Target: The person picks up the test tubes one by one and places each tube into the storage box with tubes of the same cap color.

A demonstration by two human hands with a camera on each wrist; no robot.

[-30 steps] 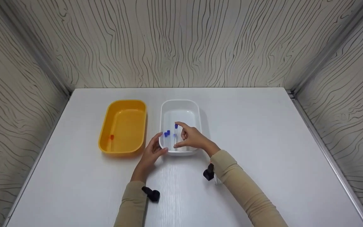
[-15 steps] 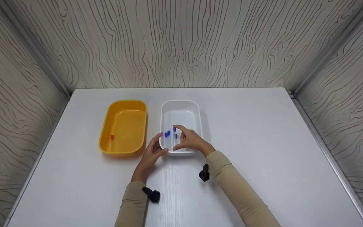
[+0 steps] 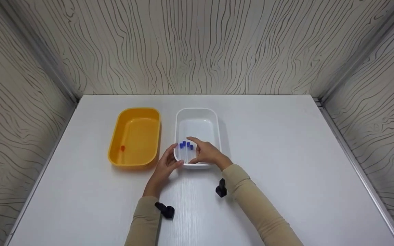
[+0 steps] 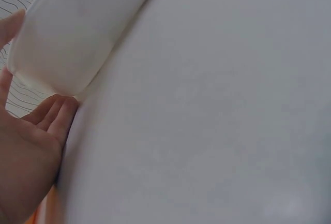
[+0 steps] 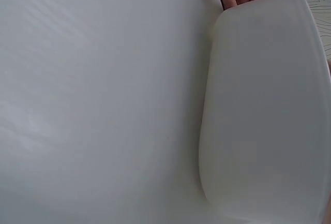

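Note:
Several clear test tubes with blue caps (image 3: 188, 145) lie side by side in the near left part of the white tray (image 3: 215, 119). My left hand (image 3: 164, 167) grips that tray's near left corner, with the thumb at the front rim and the fingers along the left side. Inside the tray, my right hand (image 3: 208, 152) is over the tubes, index finger and thumb spread apart, with no tube between them. In the right wrist view the tray wall (image 5: 264, 105) hides the tubes. The left wrist view shows the left hand (image 4: 31, 157) against the tray's outside (image 4: 77, 32).
Left of the white tray stands a yellow tray (image 3: 157, 136), in which a tube with a red cap (image 3: 122, 148) lies. Both stand on a white table (image 3: 268, 136) with patterned panels (image 3: 197, 48) at the back and sides.
The right hand has lowered a blue-capped test tube beside the other tubes in the white tray and let it go. The left hand has stayed at the tray corner.

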